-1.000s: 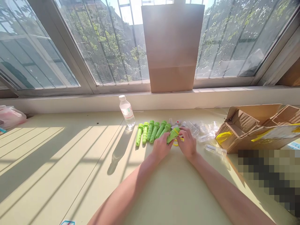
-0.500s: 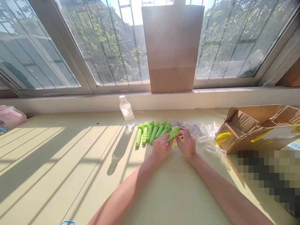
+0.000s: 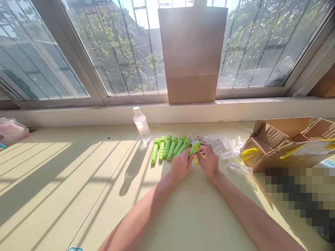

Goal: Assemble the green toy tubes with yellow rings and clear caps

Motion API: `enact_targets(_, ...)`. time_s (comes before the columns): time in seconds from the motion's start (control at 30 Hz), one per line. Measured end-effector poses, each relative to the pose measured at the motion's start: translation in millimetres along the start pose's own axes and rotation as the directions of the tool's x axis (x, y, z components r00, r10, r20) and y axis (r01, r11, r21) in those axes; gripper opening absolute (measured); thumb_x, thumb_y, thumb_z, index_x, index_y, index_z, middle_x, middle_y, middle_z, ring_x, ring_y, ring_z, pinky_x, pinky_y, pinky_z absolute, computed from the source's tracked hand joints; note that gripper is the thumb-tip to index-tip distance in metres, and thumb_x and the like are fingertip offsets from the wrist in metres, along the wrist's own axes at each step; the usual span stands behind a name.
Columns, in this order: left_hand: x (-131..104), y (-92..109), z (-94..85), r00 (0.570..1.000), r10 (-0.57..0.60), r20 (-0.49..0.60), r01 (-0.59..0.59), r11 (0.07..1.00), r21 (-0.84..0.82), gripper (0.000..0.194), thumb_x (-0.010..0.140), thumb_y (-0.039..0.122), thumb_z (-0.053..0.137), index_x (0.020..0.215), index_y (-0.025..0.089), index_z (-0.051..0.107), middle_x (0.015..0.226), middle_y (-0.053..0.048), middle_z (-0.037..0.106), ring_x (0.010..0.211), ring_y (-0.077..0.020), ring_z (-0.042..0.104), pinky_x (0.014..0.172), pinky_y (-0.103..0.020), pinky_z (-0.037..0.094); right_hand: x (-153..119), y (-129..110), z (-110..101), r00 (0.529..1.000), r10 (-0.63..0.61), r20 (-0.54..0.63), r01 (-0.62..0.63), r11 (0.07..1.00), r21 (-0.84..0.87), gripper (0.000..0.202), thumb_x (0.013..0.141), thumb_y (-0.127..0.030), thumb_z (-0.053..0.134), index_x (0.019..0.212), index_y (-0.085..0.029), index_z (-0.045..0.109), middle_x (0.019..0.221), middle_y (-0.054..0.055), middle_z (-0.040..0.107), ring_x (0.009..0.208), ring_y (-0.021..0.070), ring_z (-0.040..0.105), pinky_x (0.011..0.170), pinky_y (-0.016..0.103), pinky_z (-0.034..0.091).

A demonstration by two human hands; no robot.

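My left hand (image 3: 180,164) is closed around the lower part of a green plastic spike (image 3: 193,150), whose wide collared end points up and to the right. At that end, the fingers of my right hand (image 3: 210,159) pinch the collar, where a yellowish band shows. A yellow ring (image 3: 199,159) is partly visible below the spike, between my hands; I cannot tell whether it is touched. Several more green spikes (image 3: 162,148) lie side by side to the left, collars away from me. My fingers hide much of the held spike.
Upright behind the row stands a water bottle (image 3: 142,126). Clear plastic tubes (image 3: 230,150) are heaped to the right, with one tube (image 3: 240,168) lying nearer me. Beyond them is an open cardboard box (image 3: 285,150). A cardboard sheet (image 3: 193,55) leans against the window.
Both hands stay in nearly the same place. The held green spike has shifted very slightly between my fingers.
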State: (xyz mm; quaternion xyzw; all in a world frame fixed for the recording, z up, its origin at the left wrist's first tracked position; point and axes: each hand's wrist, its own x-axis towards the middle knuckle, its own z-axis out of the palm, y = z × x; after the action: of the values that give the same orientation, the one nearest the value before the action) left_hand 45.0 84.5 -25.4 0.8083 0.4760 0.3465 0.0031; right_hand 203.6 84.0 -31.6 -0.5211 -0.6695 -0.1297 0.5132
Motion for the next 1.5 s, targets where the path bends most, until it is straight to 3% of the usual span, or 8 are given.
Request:
enact_targets(0.3,-2.7,-2.2,4.3,0.995,-0.101,-0.003,0.101,0.992,-0.082,0.027,0.093,0.037,0.057,0.118,0.024,0.059,0.082,0.000,0.074,0.066,-0.0192,0.070,0.058,-0.028,0.050,-0.7,0.3,0.2,0.999,0.024,0.038,-0.024,1.000,0.002,0.008,0.093,-0.029,0.050,0.089,-0.024,0.055,0.109,0.006,0.069,0.071,0.0137,0.064,0.052,0.025,0.046)
enact_targets(0.47,-1.9,-0.9,3.5,0.996,-0.082,-0.044,0.079,0.995,-0.059,0.028,0.094,0.041,0.056,0.114,0.023,0.063,0.076,-0.002,0.073,0.066,-0.0203,0.069,0.058,-0.029,0.049,-0.5,-1.1,-0.2,1.000,0.028,0.015,-0.028,1.000,0.013,0.009,0.094,-0.030,0.050,0.090,-0.024,0.055,0.111,0.007,0.069,0.071,0.0136,0.064,0.051,0.024,0.046)
enact_targets(0.67,-1.7,-0.1,3.5,0.998,-0.041,-0.041,0.041,0.999,0.003,0.031,0.099,0.042,0.046,0.114,0.023,0.066,0.090,-0.006,0.074,0.081,-0.0229,0.070,0.062,-0.030,0.050,1.0,0.2,-1.3,1.000,0.020,0.019,-0.020,1.000,0.009,0.013,0.095,-0.031,0.049,0.088,-0.023,0.057,0.108,0.006,0.069,0.068,0.0119,0.063,0.049,0.023,0.045)
enact_targets(0.87,-1.0,-0.4,4.3,0.999,-0.031,-0.030,0.032,0.999,0.012,0.034,0.102,0.040,0.041,0.120,0.022,0.062,0.098,-0.008,0.074,0.085,-0.0233,0.070,0.060,-0.030,0.051,1.0,1.4,-0.7,1.000,0.008,0.024,-0.008,1.000,-0.008,0.014,0.096,-0.030,0.050,0.088,-0.023,0.058,0.109,0.006,0.069,0.067,0.0114,0.063,0.050,0.023,0.046)
enact_targets(1.23,-1.7,-2.2,3.8,0.990,-0.135,-0.041,0.130,0.986,-0.105,0.025,0.094,0.040,0.058,0.113,0.025,0.061,0.088,-0.001,0.074,0.069,-0.0192,0.070,0.061,-0.030,0.053,1.2,0.4,-2.6,0.999,-0.029,0.015,0.030,1.000,-0.009,0.011,0.097,-0.028,0.049,0.091,-0.023,0.058,0.109,0.007,0.070,0.066,0.0118,0.064,0.049,0.023,0.045)
enact_targets(1.5,-2.2,-3.2,5.3,0.994,-0.056,-0.092,0.048,0.995,-0.083,0.031,0.096,0.044,0.052,0.114,0.021,0.063,0.087,-0.006,0.075,0.078,-0.0225,0.072,0.065,-0.032,0.054,-0.4,0.0,-1.1,0.998,-0.065,-0.016,0.065,0.998,-0.008,0.009,0.096,-0.028,0.050,0.095,-0.023,0.058,0.111,0.006,0.070,0.071,0.0114,0.066,0.050,0.021,0.045)
